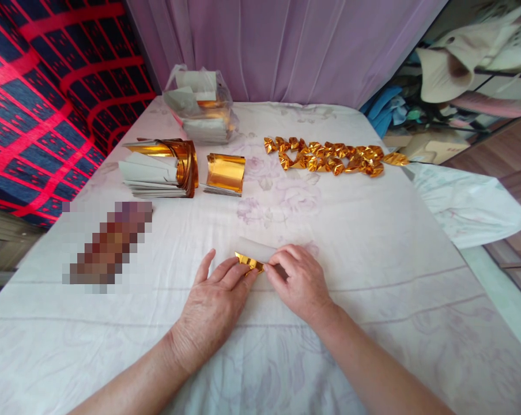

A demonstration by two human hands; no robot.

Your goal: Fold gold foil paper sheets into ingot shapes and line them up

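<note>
A small sheet of gold foil paper [257,249] lies on the table before me, partly folded over. Its pale grey back faces up along the far side, and a crumpled strip of gold shows along the near side. My left hand [219,294] rests flat on the gold strip, its fingers stretched forward and the little finger spread away; the thumb is hidden. At the sheet's right end, my right hand [301,282] is closed, pinching the paper between thumb and fingers.
Behind lie a fanned stack of foil sheets [157,178], a smaller stack [226,173], and a plastic bag of sheets [204,124]. Folded gold foil pieces [329,157] sit in rows at the back right. A blurred-out item [109,245] is at left. A white bag [472,202] hangs at the right edge.
</note>
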